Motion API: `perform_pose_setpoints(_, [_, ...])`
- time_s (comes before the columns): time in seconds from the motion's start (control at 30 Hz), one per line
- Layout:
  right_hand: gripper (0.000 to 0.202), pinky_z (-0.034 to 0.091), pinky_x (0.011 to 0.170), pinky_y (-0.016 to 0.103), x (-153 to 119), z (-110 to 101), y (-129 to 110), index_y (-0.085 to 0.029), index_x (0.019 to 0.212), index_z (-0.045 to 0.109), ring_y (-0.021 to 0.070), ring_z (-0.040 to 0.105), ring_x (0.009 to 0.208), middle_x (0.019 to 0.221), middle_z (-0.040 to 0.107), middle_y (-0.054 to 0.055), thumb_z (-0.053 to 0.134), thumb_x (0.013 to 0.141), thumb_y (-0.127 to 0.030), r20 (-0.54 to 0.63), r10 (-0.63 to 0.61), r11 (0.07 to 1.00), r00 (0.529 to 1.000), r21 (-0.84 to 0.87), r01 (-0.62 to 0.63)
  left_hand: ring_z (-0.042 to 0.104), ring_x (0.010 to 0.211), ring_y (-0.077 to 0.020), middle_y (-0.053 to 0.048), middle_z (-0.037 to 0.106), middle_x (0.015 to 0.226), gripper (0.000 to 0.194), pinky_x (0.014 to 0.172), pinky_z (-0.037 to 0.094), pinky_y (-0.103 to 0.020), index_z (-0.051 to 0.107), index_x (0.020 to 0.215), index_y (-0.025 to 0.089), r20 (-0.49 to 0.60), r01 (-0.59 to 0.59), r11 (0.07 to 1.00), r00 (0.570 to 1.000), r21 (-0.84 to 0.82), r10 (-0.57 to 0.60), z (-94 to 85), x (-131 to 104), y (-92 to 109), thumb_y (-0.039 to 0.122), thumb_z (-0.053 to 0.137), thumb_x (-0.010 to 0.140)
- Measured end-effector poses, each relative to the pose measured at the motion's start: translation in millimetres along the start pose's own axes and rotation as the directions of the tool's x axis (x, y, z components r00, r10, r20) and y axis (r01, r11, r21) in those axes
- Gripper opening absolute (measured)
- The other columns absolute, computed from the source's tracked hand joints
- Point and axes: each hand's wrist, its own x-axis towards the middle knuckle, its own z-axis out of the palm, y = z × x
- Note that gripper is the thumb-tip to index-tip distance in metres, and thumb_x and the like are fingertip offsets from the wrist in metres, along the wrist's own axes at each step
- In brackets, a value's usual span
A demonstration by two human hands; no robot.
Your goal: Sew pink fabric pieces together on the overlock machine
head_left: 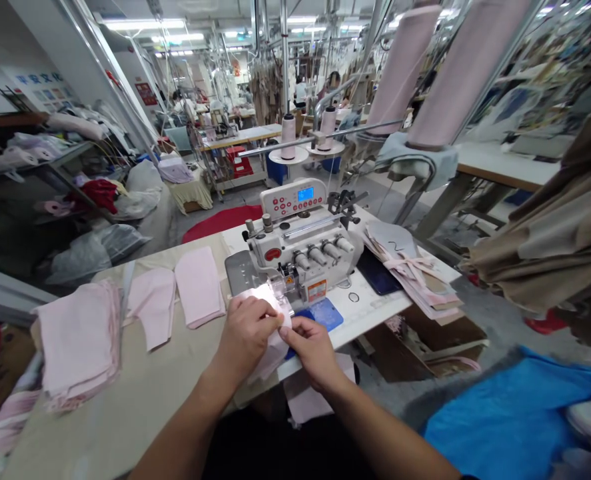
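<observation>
A piece of pale pink fabric (272,355) lies at the front of the white overlock sewing machine (305,250), under the lit presser area. My left hand (248,332) rests over it, with thumb and forefinger pinching its edge. Close beside, my right hand (311,347) pinches the same fabric between thumb and fingers. The two sets of fingertips nearly meet just in front of the machine's needle area. Part of the fabric is hidden beneath my left hand. Another pale pink piece (308,397) hangs below the table edge near my lap.
Left on the table are a stack of pink pieces (78,337) and two smaller piles. A dark phone (378,273) and tied cut pieces (420,273) sit right of the machine. A cardboard box (425,350) and blue cloth (515,407) are lower right. Thread cones (288,137) stand behind.
</observation>
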Motion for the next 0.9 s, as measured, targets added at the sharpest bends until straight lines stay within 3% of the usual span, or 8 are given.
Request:
perform_pose_setpoints(0.27, [0.035,0.041,0.058,0.025,0.3,-7.4,-9.9,-0.016,0.079,0.073,0.0135,0.053,0.062,0.070,0.067,0.001,0.086,0.070,-0.048,-0.053,0.036,0.999,0.998,0.007,-0.036,0.061,0.100,-0.0219,-0.006,0.068,0.105,0.026,0.092,0.039,-0.044,0.068,0.110,0.026,-0.139,0.114,0.987,0.982,-0.112,-0.129,5.9,-29.0,9.9,0.011,0.058,0.091])
perform_pose_setpoints(0.3, [0.036,0.041,0.058,0.025,-0.1,-7.8,-11.5,-0.016,0.078,0.073,0.0135,0.053,0.061,0.070,0.067,0.001,0.086,0.069,-0.048,-0.061,0.047,0.999,0.997,0.008,-0.046,0.060,0.105,-0.0224,-0.007,0.066,0.111,0.028,0.095,0.040,-0.043,0.065,0.114,0.026,-0.268,0.231,0.951,0.922,-0.204,-0.281,12.6,-36.8,14.0,0.013,0.062,0.089])
perform_pose_setpoints(0.37, [0.036,0.039,0.056,0.024,-1.1,-8.2,-14.8,-0.016,0.077,0.073,0.0128,0.051,0.060,0.068,0.066,0.001,0.087,0.068,-0.048,-0.061,0.076,0.997,0.995,0.019,-0.075,0.060,0.106,-0.0205,-0.006,0.062,0.114,0.036,0.095,0.046,-0.039,0.058,0.120,0.026,-0.413,0.407,0.739,0.636,-0.537,-0.651,28.9,-50.1,25.0,0.022,0.070,0.086])
perform_pose_setpoints(0.43, [0.035,0.037,0.053,0.023,-2.0,-8.0,-17.8,-0.016,0.076,0.073,0.0112,0.049,0.057,0.064,0.064,-0.001,0.088,0.067,-0.046,-0.039,0.113,0.992,0.993,0.051,-0.111,0.064,0.101,-0.0170,-0.003,0.063,0.111,0.040,0.091,0.051,-0.035,0.053,0.120,0.028,-0.197,0.355,0.333,0.367,-0.874,-0.909,43.0,-58.0,37.4,0.031,0.073,0.085])
perform_pose_setpoints(0.47, [0.034,0.036,0.052,0.023,-2.2,-7.8,-19.1,-0.016,0.075,0.072,0.0106,0.048,0.055,0.063,0.063,-0.001,0.088,0.066,-0.045,-0.022,0.131,0.989,0.991,0.072,-0.129,0.066,0.100,-0.0167,-0.002,0.065,0.110,0.039,0.092,0.052,-0.035,0.053,0.118,0.028,-0.001,0.285,0.101,0.331,-0.953,-0.944,47.5,-59.7,43.1,0.034,0.073,0.085])
perform_pose_setpoints(0.53, [0.034,0.035,0.050,0.022,-2.3,-7.6,-20.6,-0.016,0.075,0.071,0.0097,0.047,0.052,0.062,0.062,-0.002,0.088,0.066,-0.045,0.012,0.164,0.981,0.986,0.103,-0.164,0.068,0.106,-0.0208,-0.005,0.070,0.112,0.040,0.096,0.053,-0.038,0.058,0.117,0.026,0.370,0.218,-0.306,0.394,-0.927,-0.841,50.3,-59.8,51.2,0.038,0.075,0.083])
perform_pose_setpoints(0.63, [0.034,0.032,0.046,0.022,-1.1,-8.1,-20.3,-0.016,0.074,0.070,0.0084,0.044,0.048,0.058,0.060,-0.003,0.087,0.067,-0.045,0.029,0.199,0.975,0.980,0.099,-0.201,0.069,0.110,-0.0284,-0.009,0.074,0.114,0.053,0.100,0.054,-0.044,0.061,0.125,0.022,0.637,0.280,-0.583,0.477,-0.763,-0.605,44.9,-57.5,54.2,0.032,0.081,0.076])
perform_pose_setpoints(0.9, [0.034,0.022,0.043,0.021,3.1,-11.1,-13.1,-0.016,0.073,0.070,0.0059,0.033,0.043,0.050,0.051,-0.006,0.085,0.068,-0.046,0.021,0.199,0.976,0.980,0.086,-0.200,0.068,0.112,-0.0299,-0.010,0.073,0.121,0.073,0.101,0.054,-0.043,0.056,0.139,0.021,0.615,0.336,-0.525,0.553,-0.782,-0.562,45.6,-52.7,48.7,0.020,0.082,0.071])
